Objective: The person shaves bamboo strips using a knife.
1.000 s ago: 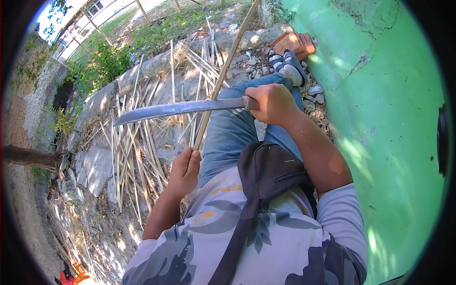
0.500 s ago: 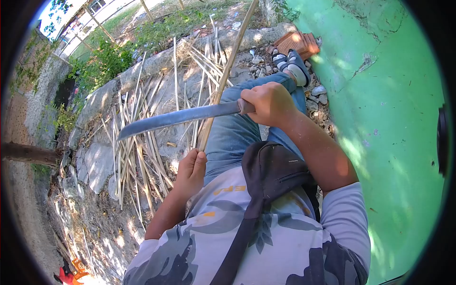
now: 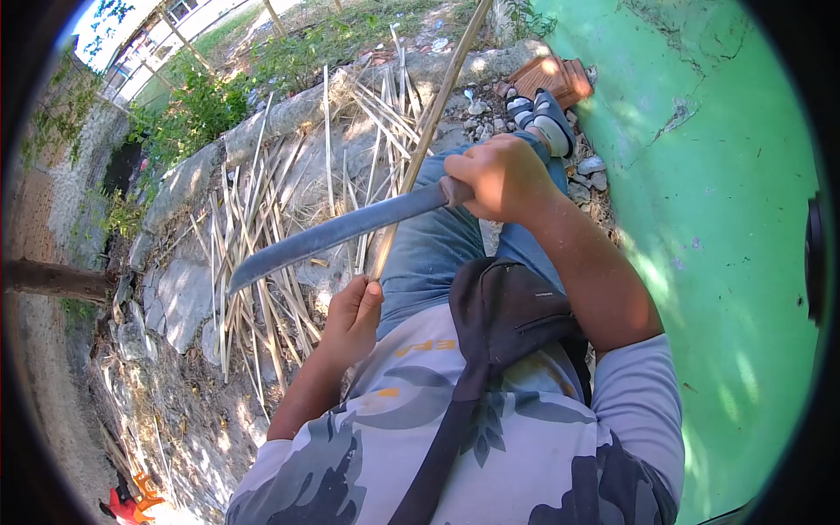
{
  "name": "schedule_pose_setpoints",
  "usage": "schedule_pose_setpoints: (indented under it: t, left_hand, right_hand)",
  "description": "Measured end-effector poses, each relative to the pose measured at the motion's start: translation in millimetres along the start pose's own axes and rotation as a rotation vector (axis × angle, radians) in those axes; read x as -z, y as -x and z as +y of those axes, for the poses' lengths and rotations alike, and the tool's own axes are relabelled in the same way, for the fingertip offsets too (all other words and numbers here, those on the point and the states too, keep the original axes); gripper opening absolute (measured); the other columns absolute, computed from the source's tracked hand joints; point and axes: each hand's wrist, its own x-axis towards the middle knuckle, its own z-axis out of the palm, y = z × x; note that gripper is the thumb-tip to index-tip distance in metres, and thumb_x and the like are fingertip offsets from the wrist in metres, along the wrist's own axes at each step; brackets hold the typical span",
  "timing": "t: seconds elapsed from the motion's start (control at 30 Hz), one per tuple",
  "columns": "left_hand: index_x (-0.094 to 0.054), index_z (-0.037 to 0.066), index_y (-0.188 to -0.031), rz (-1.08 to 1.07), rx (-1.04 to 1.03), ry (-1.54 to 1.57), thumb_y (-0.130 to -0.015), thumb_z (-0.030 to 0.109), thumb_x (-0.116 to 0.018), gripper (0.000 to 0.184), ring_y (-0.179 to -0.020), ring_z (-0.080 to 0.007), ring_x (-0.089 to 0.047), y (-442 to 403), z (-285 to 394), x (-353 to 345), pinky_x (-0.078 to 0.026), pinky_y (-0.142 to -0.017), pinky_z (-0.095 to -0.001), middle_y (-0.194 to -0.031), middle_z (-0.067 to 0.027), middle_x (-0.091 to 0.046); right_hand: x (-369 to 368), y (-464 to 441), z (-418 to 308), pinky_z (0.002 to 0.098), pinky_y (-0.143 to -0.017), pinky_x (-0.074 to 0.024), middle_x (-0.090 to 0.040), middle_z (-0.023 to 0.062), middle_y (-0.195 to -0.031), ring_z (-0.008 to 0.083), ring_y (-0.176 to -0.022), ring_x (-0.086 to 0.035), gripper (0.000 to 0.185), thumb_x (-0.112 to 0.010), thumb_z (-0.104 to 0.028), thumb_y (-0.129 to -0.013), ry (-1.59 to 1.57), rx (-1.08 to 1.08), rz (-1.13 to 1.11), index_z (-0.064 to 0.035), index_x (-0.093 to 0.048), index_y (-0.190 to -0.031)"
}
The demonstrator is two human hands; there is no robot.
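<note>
Cutting work apparently in progress: right hand [image 3: 506, 179] grips machete [image 3: 341, 231], tip toward 8 o'clock, across bamboo strip [image 3: 429, 127], which left hand [image 3: 353, 313] pinches, pointing it toward 1 o'clock; any stroke calls for left hand clear of edge.

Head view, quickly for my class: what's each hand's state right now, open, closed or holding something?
Left hand: closed, holding the near end of a long bamboo strip.
Right hand: closed, holding a machete.
</note>
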Motion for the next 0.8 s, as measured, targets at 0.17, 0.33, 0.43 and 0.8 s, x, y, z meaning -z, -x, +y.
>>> schedule_pose_setpoints:
  t: [0.17, 0.33, 0.43, 0.8]
  left_hand:
    - [-0.053, 0.007, -0.090, 0.016, -0.007, 0.014, -0.112, 0.032, -0.048, 0.035, -0.057, -0.0036, -0.039, 10.7, 1.1, 5.0, -0.033, -0.052, -0.0239, -0.066, 0.0059, -0.045]
    - [-0.053, 0.007, -0.092, -0.023, 0.004, 0.065, -0.112, 0.031, -0.048, 0.032, -0.057, -0.0038, -0.039, 7.3, -2.9, 6.7, -0.032, -0.052, -0.0233, -0.066, 0.0060, -0.044]
    - [-0.053, 0.007, -0.093, -0.055, 0.017, 0.098, -0.113, 0.029, -0.047, 0.030, -0.057, -0.0038, -0.039, 6.4, -2.9, 8.3, -0.032, -0.052, -0.0227, -0.067, 0.0064, -0.044]
    - [-0.051, 0.009, -0.090, -0.009, 0.035, 0.195, -0.113, 0.030, -0.045, 0.032, -0.058, -0.0034, -0.036, 23.2, -30.2, 26.4, -0.029, -0.052, -0.0226, -0.069, 0.0075, -0.042]
  right_hand:
    - [-3.1, -8.0, 33.8, 0.0477, -0.063, -0.0529, -0.066, 0.0116, -0.072, 0.0356, -0.072, -0.069, 0.015, -0.073, -0.023, -0.083, -0.070, -0.200, 0.134, -0.0122, -0.064, -0.083]
    - [5.4, -0.5, 7.5, 0.0499, -0.062, -0.0510, -0.064, 0.0135, -0.070, 0.0367, -0.071, -0.068, 0.017, -0.071, -0.023, -0.086, -0.039, -0.029, 0.044, -0.0099, -0.062, -0.082]
    - [-5.5, -0.3, -1.5, 0.0515, -0.063, -0.0506, -0.063, 0.0136, -0.068, 0.0377, -0.072, -0.068, 0.019, -0.071, -0.023, -0.085, 0.024, 0.105, 0.016, -0.0090, -0.060, -0.080]
    - [-15.7, 32.6, 63.9, 0.0444, -0.076, -0.0532, -0.072, 0.0189, -0.088, 0.0351, -0.084, -0.071, 0.037, -0.080, -0.029, -0.081, -0.406, -0.529, 0.195, -0.0025, -0.072, -0.105]
